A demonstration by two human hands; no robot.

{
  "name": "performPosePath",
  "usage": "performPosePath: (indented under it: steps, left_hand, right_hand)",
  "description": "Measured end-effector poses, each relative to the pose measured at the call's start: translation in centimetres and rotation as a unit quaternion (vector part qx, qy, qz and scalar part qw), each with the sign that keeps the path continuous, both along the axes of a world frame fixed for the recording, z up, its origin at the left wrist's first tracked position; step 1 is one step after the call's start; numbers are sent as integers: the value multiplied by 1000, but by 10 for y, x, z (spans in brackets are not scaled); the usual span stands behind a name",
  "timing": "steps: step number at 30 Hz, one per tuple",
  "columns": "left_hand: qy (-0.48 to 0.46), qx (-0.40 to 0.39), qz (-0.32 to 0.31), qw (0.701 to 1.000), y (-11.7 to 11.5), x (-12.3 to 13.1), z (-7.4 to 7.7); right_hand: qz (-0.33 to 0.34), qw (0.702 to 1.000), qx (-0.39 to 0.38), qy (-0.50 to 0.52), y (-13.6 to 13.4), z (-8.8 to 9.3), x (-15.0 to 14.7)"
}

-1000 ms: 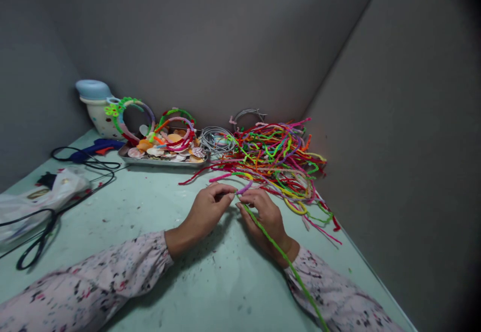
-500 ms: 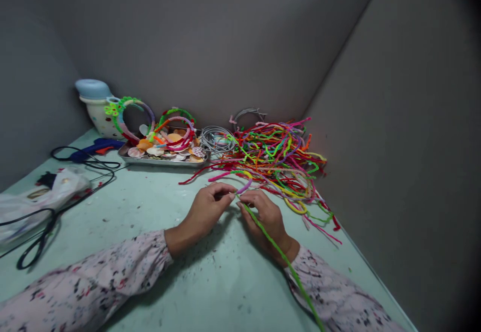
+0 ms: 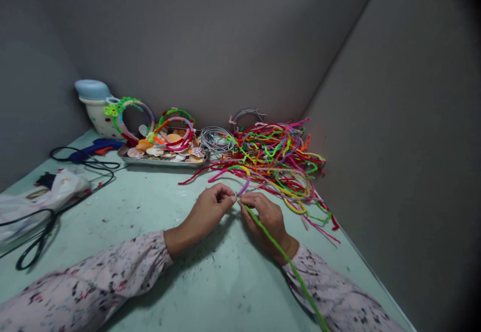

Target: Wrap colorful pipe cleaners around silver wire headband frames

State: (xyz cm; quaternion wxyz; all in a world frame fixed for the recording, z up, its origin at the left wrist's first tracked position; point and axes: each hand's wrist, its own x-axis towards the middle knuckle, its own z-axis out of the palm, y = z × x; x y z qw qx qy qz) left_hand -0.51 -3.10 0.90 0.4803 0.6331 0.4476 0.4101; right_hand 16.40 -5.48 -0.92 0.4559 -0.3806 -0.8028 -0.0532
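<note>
Between my fingertips is a curved hoop (image 3: 245, 184) wrapped in pink, green, yellow and purple fuzzy pipe cleaner. My left hand (image 3: 207, 211) pinches its near end with thumb and index finger; the exact grip point is partly hidden. Close by on the right, my right hand (image 3: 267, 223) pinches a green pipe cleaner (image 3: 280, 248) against that end. The long free length of green runs over the right hand and sleeve to the bottom of the view. Both hands are just above the pale green table (image 3: 210, 292), fingertips almost touching.
A heap of coloured pipe cleaners (image 3: 278, 144) lies behind my hands. Left of it are coiled grey wire (image 3: 217, 140) and a metal tray (image 3: 161, 161) of shells with wrapped hoops. A white container (image 3: 101, 116), black cord (image 3: 54, 217) and plastic bag (image 3: 65, 192) are farther left.
Both hands stay in nearly the same place. My fingertips have shifted slightly at the hoop's end, and the hoop's purple part now stands a little more upright.
</note>
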Motion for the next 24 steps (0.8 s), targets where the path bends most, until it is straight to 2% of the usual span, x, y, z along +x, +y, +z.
performPosePath:
  steps: [9, 24]
  left_hand:
    - [7, -4, -6, 1000, 0, 0, 4]
    - [28, 31, 32, 999, -2, -1, 9]
  right_hand:
    - [7, 1000, 22, 3, 2, -3, 1]
    - [6, 999, 33, -4, 1, -1, 0]
